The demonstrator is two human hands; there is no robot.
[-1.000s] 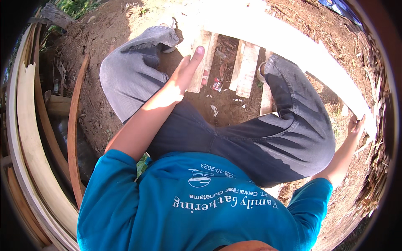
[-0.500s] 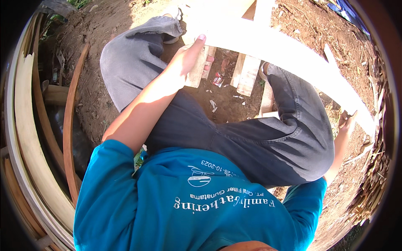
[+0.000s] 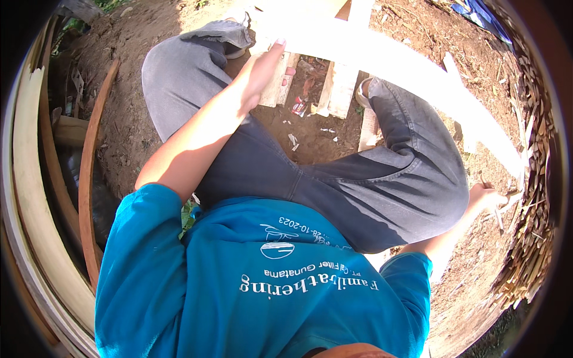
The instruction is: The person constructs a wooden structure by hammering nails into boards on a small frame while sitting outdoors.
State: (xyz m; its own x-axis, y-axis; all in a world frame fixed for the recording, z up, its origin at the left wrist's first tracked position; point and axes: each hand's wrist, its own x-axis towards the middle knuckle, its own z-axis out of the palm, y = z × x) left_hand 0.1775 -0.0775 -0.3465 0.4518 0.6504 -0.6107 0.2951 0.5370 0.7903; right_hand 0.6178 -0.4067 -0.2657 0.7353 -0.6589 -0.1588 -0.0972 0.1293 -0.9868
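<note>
Closest to you, at 6 o'clock, is your creased teal shirt [image 3: 203, 310], then your faded grey trousers [image 3: 358, 206], knees spread. At 12 o'clock your left hand [image 3: 253, 74] is wrapped about a short, pale, grained slat [image 3: 273, 92], its thumb tip at the edge of the long board [image 3: 412, 68]. Just right of that slat, a crumpled red-and-white packet [image 3: 298, 107] lies on brown soil; its contents cannot be made out. The long board, flat and sun-bleached, sweeps from 12 to 3 o'clock, its far end just above your right hand [image 3: 486, 196]; you cannot tell whether those fingers hold anything. Farther out, a narrow reddish-brown strip [image 3: 89, 173] stands at 9 o'clock, thin split sticks [image 3: 537, 227] pile at 3 to 4, and a wrinkled blue sheet [image 3: 482, 21] lies between 1 and 2.
</note>
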